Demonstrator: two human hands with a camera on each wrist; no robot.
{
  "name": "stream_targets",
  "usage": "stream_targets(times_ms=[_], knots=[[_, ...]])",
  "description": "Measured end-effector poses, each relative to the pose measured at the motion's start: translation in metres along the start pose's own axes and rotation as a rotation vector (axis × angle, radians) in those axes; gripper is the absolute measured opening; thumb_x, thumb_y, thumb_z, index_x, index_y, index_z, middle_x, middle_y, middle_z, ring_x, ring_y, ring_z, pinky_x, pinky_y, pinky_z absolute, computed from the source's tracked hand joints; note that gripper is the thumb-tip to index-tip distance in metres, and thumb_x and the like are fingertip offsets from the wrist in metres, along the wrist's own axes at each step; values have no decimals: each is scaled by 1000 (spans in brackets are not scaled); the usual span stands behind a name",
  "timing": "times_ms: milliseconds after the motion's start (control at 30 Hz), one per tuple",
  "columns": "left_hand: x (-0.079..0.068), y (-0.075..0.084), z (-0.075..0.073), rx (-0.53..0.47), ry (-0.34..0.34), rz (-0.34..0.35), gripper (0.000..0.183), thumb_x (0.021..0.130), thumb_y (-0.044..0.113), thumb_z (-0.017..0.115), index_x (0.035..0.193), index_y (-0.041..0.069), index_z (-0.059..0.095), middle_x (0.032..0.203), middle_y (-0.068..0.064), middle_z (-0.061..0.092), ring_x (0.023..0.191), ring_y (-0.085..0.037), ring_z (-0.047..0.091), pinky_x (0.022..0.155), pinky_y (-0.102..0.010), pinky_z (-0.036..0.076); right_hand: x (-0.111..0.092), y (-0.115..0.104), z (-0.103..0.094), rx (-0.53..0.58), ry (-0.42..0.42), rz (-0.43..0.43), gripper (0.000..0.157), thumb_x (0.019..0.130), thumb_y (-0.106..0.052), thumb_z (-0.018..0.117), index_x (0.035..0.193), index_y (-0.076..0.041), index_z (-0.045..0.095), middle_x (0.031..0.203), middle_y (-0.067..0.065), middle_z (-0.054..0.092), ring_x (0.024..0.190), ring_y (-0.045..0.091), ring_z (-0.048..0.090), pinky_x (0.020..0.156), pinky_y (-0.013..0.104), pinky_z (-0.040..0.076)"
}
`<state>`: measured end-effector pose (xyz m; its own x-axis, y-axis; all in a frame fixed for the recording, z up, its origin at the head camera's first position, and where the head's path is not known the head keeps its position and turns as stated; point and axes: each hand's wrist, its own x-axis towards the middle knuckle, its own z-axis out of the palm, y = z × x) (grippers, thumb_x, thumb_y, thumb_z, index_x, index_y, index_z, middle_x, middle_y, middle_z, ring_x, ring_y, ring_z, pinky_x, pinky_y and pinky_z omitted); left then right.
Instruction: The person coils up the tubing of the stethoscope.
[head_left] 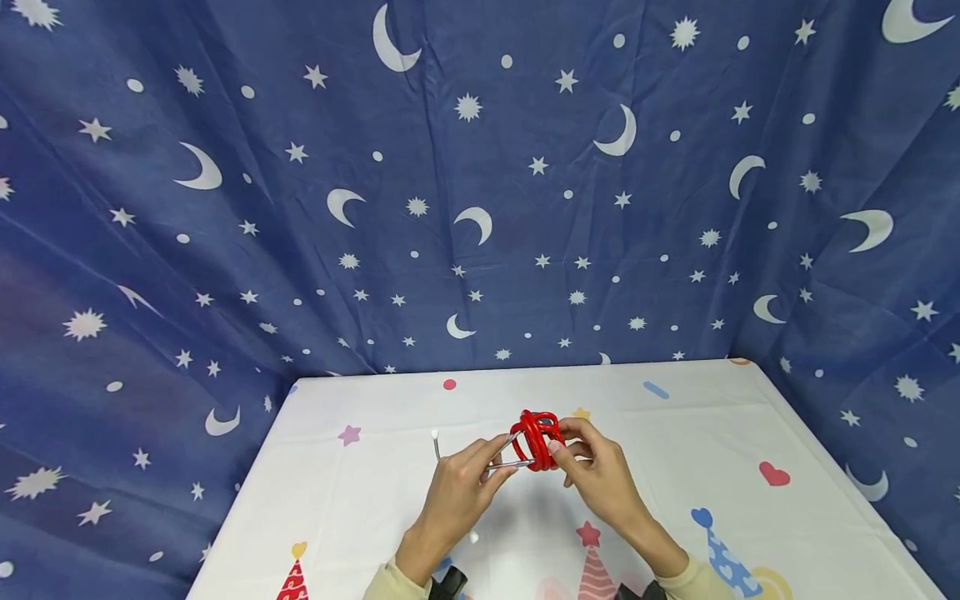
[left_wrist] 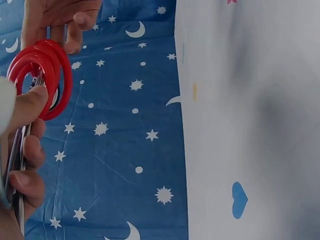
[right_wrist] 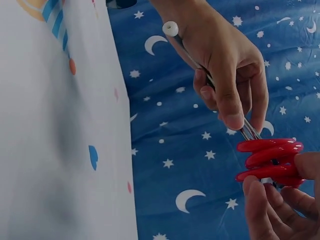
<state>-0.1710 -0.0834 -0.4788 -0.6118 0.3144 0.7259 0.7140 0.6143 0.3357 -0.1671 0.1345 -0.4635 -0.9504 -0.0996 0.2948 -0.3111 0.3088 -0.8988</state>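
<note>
Several glossy red loops (head_left: 537,443) are bunched together in a coil, held above the table between both hands. Slim metal rods (left_wrist: 19,155) run from the coil back into the left hand (head_left: 456,490), whose thumb and fingers grip them. A white knob (right_wrist: 170,28) caps a rod end behind that hand, and another white tip (head_left: 435,434) shows beyond its knuckles. On the coil's other side, the right hand (head_left: 604,478) pinches the red loops between thumb and fingers. Part of the metal inside the coil is hidden by the loops and fingertips.
Below the hands is a table with a white cloth (head_left: 360,500) printed with party hats, stars and hearts. A dark blue curtain (head_left: 420,250) with moons and stars hangs behind the table and along both sides. Black devices sit at both wrists.
</note>
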Motion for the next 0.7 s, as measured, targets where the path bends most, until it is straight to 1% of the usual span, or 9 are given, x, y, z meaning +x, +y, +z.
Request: stream_targets(times_ms=[33, 200, 233, 333, 433, 500, 567, 700], knots=[[0, 1, 0, -2, -8, -11, 42, 79, 22, 82, 117, 10, 69, 75, 10, 62, 55, -1, 47, 53, -4, 33, 0, 0, 0, 4, -3, 2, 28, 94, -17, 67, 118, -5, 59, 108, 14, 67, 70, 12, 67, 52, 29, 56], [0, -1, 1, -17, -43, -59, 43, 80, 22, 81, 119, 10, 68, 78, 9, 63, 59, -2, 53, 55, -5, 37, 2, 2, -1, 17, -15, 25, 30, 93, -17, 68, 118, -3, 59, 106, 14, 67, 75, 11, 67, 56, 29, 57], [0, -1, 2, -23, -53, -67, 43, 80, 21, 81, 119, 10, 68, 79, 9, 64, 60, -2, 54, 56, -6, 38, 2, 3, -1, 13, -18, 33, 30, 93, -18, 68, 118, -3, 59, 105, 14, 68, 76, 9, 66, 57, 28, 57], [-1, -5, 3, -30, -94, -97, 45, 80, 19, 81, 121, 10, 67, 84, 8, 65, 66, -2, 58, 59, -9, 45, 4, 7, 0, 20, -29, 81, 31, 92, -17, 70, 118, -4, 59, 106, 14, 67, 78, 10, 67, 57, 28, 57], [-2, -8, 5, -33, -138, -133, 45, 80, 15, 81, 122, 11, 66, 91, 5, 67, 73, -4, 64, 65, -16, 52, 7, 11, 2, 29, -44, 149, 30, 91, -14, 70, 118, -6, 60, 105, 12, 67, 79, 11, 67, 57, 29, 57], [-3, -11, 7, -25, -161, -156, 45, 80, 14, 82, 122, 11, 66, 95, 4, 68, 78, -6, 67, 68, -19, 54, 8, 14, 3, 34, -54, 182, 30, 90, -13, 71, 117, -7, 60, 103, 11, 68, 80, 11, 67, 57, 31, 57], [-5, -12, 9, -26, -180, -181, 44, 80, 14, 81, 121, 12, 66, 97, 4, 68, 80, -8, 68, 70, -22, 55, 8, 16, 4, 40, -64, 205, 29, 90, -12, 71, 117, -7, 61, 100, 10, 69, 80, 11, 67, 57, 32, 57], [-7, -15, 12, -33, -197, -216, 42, 81, 17, 80, 120, 12, 67, 96, 4, 68, 82, -8, 68, 72, -23, 55, 9, 21, 5, 55, -79, 216, 30, 89, -13, 72, 117, -7, 61, 100, 11, 69, 79, 10, 66, 57, 33, 56]])
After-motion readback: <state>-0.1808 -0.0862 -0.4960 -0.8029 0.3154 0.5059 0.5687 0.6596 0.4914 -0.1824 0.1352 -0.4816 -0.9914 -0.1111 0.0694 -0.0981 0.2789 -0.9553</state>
